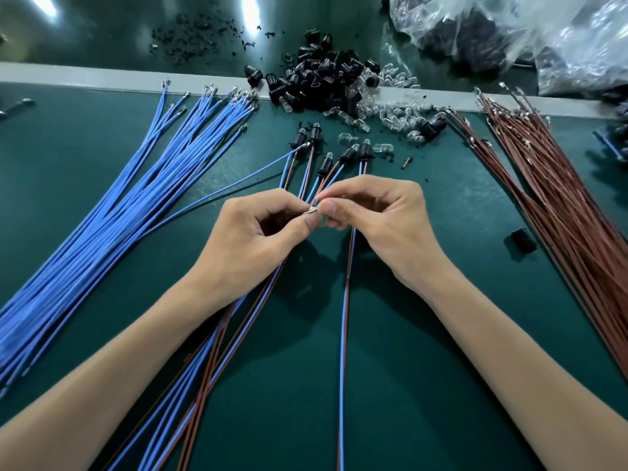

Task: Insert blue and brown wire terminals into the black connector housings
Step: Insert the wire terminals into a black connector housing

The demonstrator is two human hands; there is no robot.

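Many blue wires (pixel 136 185), green mat (pixel 407 334), grey strip (pixel 102 76)

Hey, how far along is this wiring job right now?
Done: about five wired housings lie just beyond the hands, each with a blue and a brown wire. In hand: the left hand and right hand pinch a terminal between their fingertips; any housing there is hidden. Left: big bundles of blue wires and brown wires, plus a pile of loose housings, so most remains.
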